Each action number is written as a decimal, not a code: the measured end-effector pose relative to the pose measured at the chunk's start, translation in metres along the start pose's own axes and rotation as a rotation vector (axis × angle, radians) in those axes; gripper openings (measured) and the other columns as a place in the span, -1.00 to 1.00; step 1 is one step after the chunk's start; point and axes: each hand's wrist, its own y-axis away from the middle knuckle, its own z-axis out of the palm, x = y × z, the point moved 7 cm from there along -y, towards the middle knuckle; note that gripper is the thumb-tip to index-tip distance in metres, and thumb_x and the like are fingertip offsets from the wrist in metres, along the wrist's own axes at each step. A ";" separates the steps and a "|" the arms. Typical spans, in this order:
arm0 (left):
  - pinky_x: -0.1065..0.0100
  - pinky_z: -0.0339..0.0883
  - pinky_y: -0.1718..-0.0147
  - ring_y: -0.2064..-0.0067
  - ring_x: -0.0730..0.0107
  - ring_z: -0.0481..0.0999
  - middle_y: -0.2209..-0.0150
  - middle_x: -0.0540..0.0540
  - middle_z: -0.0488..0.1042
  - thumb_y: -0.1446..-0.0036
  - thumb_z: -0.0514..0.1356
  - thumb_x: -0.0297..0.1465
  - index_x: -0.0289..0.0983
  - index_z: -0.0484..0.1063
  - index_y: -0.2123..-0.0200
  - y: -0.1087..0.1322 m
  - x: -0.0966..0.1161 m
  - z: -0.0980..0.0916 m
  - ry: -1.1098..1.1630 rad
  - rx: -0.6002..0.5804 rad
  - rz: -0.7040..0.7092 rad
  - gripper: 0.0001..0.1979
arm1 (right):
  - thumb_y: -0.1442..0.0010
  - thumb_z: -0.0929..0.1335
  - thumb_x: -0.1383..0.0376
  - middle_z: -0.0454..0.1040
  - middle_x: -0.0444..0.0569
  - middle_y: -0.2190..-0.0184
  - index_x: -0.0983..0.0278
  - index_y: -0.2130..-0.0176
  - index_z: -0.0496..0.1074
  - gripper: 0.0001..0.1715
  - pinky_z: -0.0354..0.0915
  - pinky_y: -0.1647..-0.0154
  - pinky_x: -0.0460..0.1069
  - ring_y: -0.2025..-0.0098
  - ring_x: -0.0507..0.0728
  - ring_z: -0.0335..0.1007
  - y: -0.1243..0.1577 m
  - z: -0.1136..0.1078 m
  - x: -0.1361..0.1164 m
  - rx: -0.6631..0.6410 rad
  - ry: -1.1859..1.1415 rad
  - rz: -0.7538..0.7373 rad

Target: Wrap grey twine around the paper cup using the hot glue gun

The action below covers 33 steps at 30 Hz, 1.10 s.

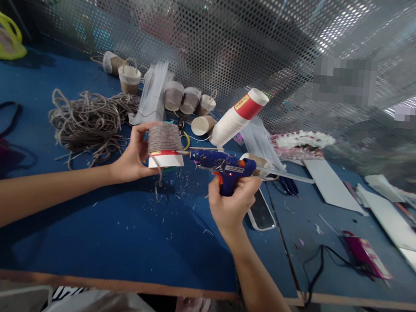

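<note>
My left hand [135,157] is closed round a paper cup [165,145], which is held upside down above the table. Grey-brown cord covers most of the cup's side; a red band and white rim show below, and a loose cord end dangles from it. In my right hand [233,202] is a blue hot glue gun [222,162], its small light glowing and a clear glue stick [290,175] jutting from its back. The nozzle points left and meets or nearly meets the cup at the red band; I cannot tell if it touches.
A tangled heap of grey cord [89,123] lies left. Behind stand several small wrapped cups [174,95] and a leaning stack of paper cups [238,117]. A phone [263,212] lies beneath my right hand. White boards [334,186] and a purple device [367,256] with a black cable lie right.
</note>
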 end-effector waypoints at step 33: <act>0.09 0.49 -0.07 -0.14 0.15 0.41 -0.17 -0.14 0.23 0.04 0.48 -0.13 0.01 0.13 -0.15 0.002 -0.001 -0.006 -0.036 0.017 -0.026 -0.22 | 0.02 0.36 0.22 0.15 -0.31 0.56 0.11 0.34 0.00 -0.60 0.18 0.55 -0.03 0.58 0.05 0.22 -0.002 0.010 0.020 -0.108 0.011 0.152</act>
